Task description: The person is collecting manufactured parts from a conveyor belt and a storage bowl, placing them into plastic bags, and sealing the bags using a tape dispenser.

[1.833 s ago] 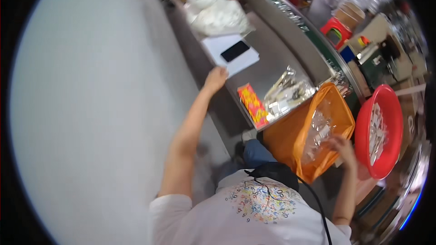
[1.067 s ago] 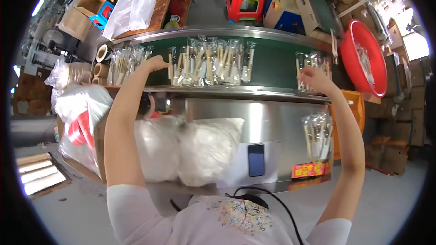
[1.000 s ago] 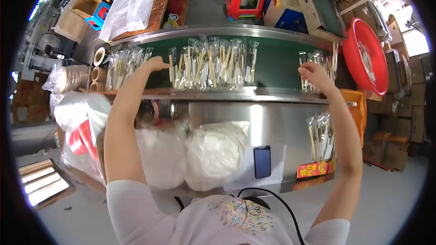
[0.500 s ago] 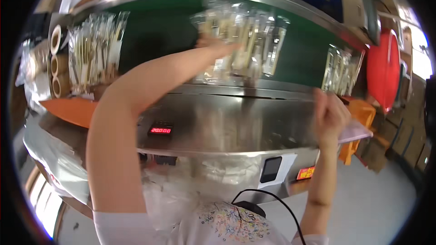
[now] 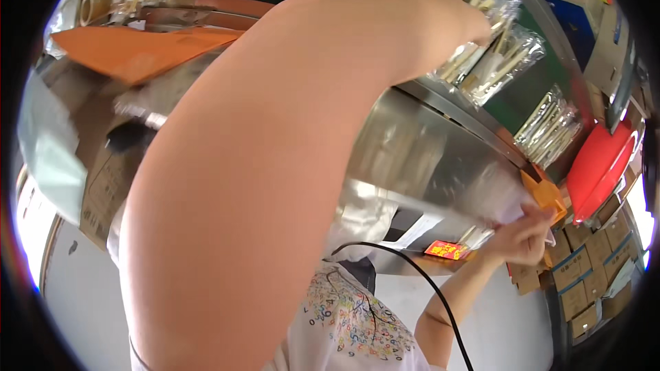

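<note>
My left arm fills the middle of the view and reaches up to the green conveyor belt (image 5: 526, 99). My left hand (image 5: 473, 15) rests among clear packets of pale sticks (image 5: 496, 62); its fingers are mostly hidden by them. More of these packets (image 5: 550, 127) lie further right on the belt. My right hand (image 5: 524, 235) is low at the right, below the steel housing (image 5: 412, 154). Its fingers pinch a clear plastic bag (image 5: 507, 207) beside the orange bin (image 5: 544, 192).
A red basin (image 5: 599, 168) stands at the right past the belt, with stacked cardboard boxes (image 5: 577, 271) below it. An orange bin (image 5: 137, 48) sits at the upper left. A small red and yellow pack (image 5: 447, 249) lies on a lower shelf. A black cable (image 5: 426, 288) hangs at my chest.
The view has swung closer and tilted left. My left hand stays on the packets on the belt. My right hand has dropped from the steel edge to the bag by the orange bin.
</note>
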`<control>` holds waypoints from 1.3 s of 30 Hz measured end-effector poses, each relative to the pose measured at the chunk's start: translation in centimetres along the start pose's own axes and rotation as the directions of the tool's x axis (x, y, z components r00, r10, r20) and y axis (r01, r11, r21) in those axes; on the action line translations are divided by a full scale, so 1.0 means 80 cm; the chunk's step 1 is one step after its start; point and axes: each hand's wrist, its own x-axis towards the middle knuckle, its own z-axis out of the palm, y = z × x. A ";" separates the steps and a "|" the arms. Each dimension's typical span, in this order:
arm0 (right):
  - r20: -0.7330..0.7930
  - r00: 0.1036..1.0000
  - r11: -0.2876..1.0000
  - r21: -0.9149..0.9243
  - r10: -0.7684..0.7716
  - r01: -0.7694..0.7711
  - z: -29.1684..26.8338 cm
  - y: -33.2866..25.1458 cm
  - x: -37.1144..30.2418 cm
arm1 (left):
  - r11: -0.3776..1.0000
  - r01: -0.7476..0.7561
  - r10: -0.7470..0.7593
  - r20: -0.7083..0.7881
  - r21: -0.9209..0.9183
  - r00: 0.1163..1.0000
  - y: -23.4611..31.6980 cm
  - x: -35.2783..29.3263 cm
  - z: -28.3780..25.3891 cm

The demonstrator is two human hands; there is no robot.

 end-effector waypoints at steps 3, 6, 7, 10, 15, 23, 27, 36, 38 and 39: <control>0.067 0.997 0.999 -0.021 0.037 -0.036 0.004 -0.007 0.006 | 0.920 -0.371 0.377 -0.025 0.128 0.926 -0.052 -0.014 -0.080; 0.166 0.986 1.000 -0.029 0.006 -0.001 0.005 -0.004 0.009 | 0.758 -0.567 0.605 -0.020 0.323 0.796 -0.088 -0.091 -0.184; 0.129 0.992 1.000 -0.003 -0.010 0.010 -0.008 0.005 0.009 | 0.700 -0.638 0.676 -0.011 0.321 0.736 -0.110 -0.182 -0.221; 0.151 0.987 0.958 -0.271 -0.057 0.097 -0.009 -0.008 0.009 | 0.803 0.492 -0.575 -0.223 -0.335 0.787 -0.112 -0.449 -0.282; 0.200 0.980 0.956 -0.286 -0.007 0.065 -0.020 -0.005 -0.005 | 0.919 -0.234 0.394 -0.763 0.318 0.512 -0.372 -0.621 -0.224; 0.483 0.795 0.908 0.374 -0.367 0.192 -0.130 -0.291 -0.242 | 0.986 -0.024 0.129 -0.677 0.163 0.724 -0.641 -0.828 -0.117; 0.844 0.354 0.914 0.391 -0.402 0.107 -0.156 -0.447 -0.418 | 0.943 -0.301 0.168 -0.577 -0.143 0.799 -0.781 -0.852 -0.119; 0.915 0.262 0.930 0.231 -0.308 0.287 -0.081 -0.612 -0.512 | 0.884 -0.436 0.457 -0.501 0.167 0.735 -0.923 -0.788 -0.143; 0.894 0.282 0.903 0.241 -0.349 0.354 -0.064 -0.669 -0.520 | 0.867 -0.453 0.499 -0.368 0.209 0.785 -0.967 -0.771 -0.152; 0.904 0.287 0.919 0.218 -0.317 0.330 -0.053 -0.690 -0.533 | 0.885 -0.440 0.465 -0.297 0.151 0.834 -0.983 -0.769 -0.155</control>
